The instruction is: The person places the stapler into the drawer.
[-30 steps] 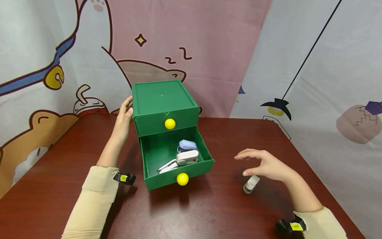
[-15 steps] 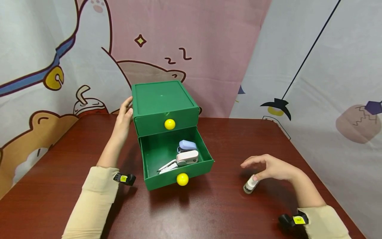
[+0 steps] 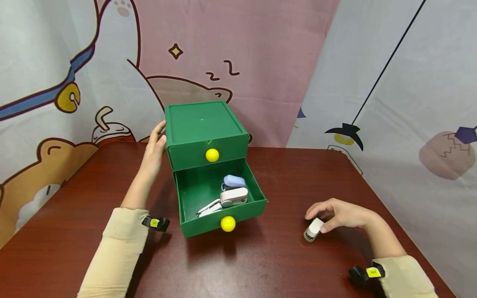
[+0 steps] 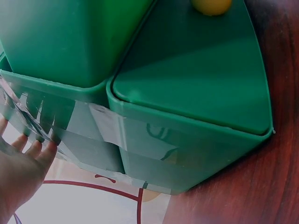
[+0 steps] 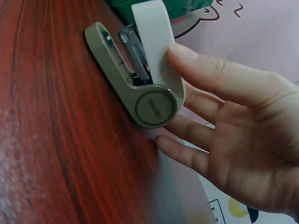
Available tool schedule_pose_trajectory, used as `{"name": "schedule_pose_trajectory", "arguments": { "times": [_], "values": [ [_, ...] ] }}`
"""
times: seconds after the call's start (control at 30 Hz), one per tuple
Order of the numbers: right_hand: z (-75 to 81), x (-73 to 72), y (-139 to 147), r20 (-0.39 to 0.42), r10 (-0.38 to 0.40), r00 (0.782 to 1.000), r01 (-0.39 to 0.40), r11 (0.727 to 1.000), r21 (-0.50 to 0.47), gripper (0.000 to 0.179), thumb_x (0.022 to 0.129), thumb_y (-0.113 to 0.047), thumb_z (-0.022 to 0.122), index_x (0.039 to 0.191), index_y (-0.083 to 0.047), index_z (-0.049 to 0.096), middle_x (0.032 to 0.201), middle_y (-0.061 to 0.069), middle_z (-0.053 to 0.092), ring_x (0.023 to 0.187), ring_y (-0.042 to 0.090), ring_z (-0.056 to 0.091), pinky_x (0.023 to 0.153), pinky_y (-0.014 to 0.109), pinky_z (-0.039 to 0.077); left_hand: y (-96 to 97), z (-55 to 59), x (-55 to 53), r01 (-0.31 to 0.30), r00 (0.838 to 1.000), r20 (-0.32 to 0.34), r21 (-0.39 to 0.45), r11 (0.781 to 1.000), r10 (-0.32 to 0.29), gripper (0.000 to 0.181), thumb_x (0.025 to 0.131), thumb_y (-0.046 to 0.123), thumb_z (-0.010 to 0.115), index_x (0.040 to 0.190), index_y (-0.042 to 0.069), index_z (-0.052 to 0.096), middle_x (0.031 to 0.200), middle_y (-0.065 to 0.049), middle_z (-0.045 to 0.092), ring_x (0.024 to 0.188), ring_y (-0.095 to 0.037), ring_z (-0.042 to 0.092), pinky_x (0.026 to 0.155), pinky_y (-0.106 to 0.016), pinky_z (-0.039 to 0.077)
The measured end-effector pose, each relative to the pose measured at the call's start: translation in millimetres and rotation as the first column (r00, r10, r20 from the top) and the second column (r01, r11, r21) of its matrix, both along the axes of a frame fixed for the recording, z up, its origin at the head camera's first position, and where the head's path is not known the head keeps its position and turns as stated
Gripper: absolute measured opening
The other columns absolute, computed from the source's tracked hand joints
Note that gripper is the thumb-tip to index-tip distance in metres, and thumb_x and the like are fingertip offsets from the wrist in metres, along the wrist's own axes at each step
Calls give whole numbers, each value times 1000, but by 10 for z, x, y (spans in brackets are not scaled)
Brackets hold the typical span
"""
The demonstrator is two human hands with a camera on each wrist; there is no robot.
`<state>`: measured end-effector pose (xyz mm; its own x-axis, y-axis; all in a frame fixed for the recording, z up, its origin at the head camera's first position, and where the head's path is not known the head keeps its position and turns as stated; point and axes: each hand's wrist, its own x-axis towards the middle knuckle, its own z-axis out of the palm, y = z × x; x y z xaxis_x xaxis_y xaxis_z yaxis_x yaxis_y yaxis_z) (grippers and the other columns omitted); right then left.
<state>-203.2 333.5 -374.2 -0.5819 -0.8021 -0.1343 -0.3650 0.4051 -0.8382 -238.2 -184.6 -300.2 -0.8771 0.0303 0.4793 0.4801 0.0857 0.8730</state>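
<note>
At the right of the head view, my right hand (image 3: 343,215) pinches a small stapler (image 3: 314,229) on the table. The right wrist view shows its white upper arm (image 5: 158,44) and grey-green base (image 5: 112,63), with the thumb on the upper arm and fingers behind. My left hand (image 3: 152,155) rests straight fingertips against the left side of a green two-drawer box (image 3: 203,120); the left wrist view shows them on its taped side wall. The lower drawer (image 3: 197,186) is pulled out. Inside lie a light blue stapler (image 3: 234,181) and a whitish stapler (image 3: 234,196), its jaws spread.
The box's upper drawer (image 3: 186,154) is closed. Yellow ball knobs mark the upper drawer's front and, lower down, the lower drawer's knob (image 3: 228,224). Everything stands on a dark red wooden table (image 3: 283,265). A printed cartoon curtain (image 3: 275,62) hangs behind.
My right hand has come down onto the stapler, its thumb and fingers closing about it. My left hand and the green box have stayed put.
</note>
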Motion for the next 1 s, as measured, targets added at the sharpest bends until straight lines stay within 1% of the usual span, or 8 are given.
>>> {"name": "schedule_pose_trajectory", "arguments": {
  "times": [0.13,0.23,0.47,0.53,0.7,0.8,0.93,1.0],
  "values": [
    [-32,-8,-12,8,15,1000,-15,1000,-1,33,78,-11,69,109,-3,62,112,9,58,99,21,54,79,33,45,-54,-87,-93,-11,1000,-2,-10,1000,11,51,95,30,34,143,18,22,141,-11,23,127,-23,24,101,-48,17],
    [-52,-9,-28,2,36,999,-36,999,-16,29,78,-10,69,106,-5,64,108,10,60,94,21,55,77,32,45,-61,-97,-104,-9,1000,-3,-10,1000,9,51,95,30,34,143,18,21,142,-10,22,127,-23,24,101,-48,18],
    [-58,8,-85,-11,41,999,-42,996,-73,25,76,-8,70,101,-8,67,100,9,62,87,22,58,73,34,46,24,38,49,3,1000,2,5,1000,-3,54,94,28,33,143,10,19,142,-16,20,127,-26,22,101,-49,15],
    [-56,9,-95,-15,38,999,-39,995,-88,25,76,-7,70,101,-7,67,100,10,62,86,23,58,72,35,46,35,58,65,0,1000,2,-2,1000,0,54,94,28,33,143,9,19,142,-16,20,127,-26,22,101,-49,16],
    [-36,-5,-118,-34,-19,999,16,995,-100,27,75,-8,70,103,-9,68,101,9,63,88,23,58,72,36,47,43,69,69,-1,1000,-2,3,1000,1,53,94,27,32,143,10,20,142,-17,20,127,-27,22,101,-49,16],
    [-15,-11,-138,-40,-56,998,50,990,-132,29,76,-7,70,104,-8,68,102,10,62,88,24,57,71,36,47,38,57,61,0,1000,-4,5,1000,0,53,94,27,33,143,10,20,142,-16,20,127,-26,22,101,-49,15],
    [36,14,-180,-97,-104,990,83,977,-196,29,76,-3,69,105,-6,67,103,11,61,89,24,57,70,34,47,31,44,60,1,1000,-2,4,1000,-1,54,94,28,33,143,11,20,142,-15,20,127,-26,22,101,-49,15],
    [71,36,-209,-135,-138,981,106,970,-217,29,77,-2,69,105,-6,67,103,10,61,88,22,56,69,34,47,32,42,58,2,1000,-2,6,1000,-2,54,94,28,33,143,11,20,142,-15,20,127,-26,22,101,-49,15]
  ]
}}
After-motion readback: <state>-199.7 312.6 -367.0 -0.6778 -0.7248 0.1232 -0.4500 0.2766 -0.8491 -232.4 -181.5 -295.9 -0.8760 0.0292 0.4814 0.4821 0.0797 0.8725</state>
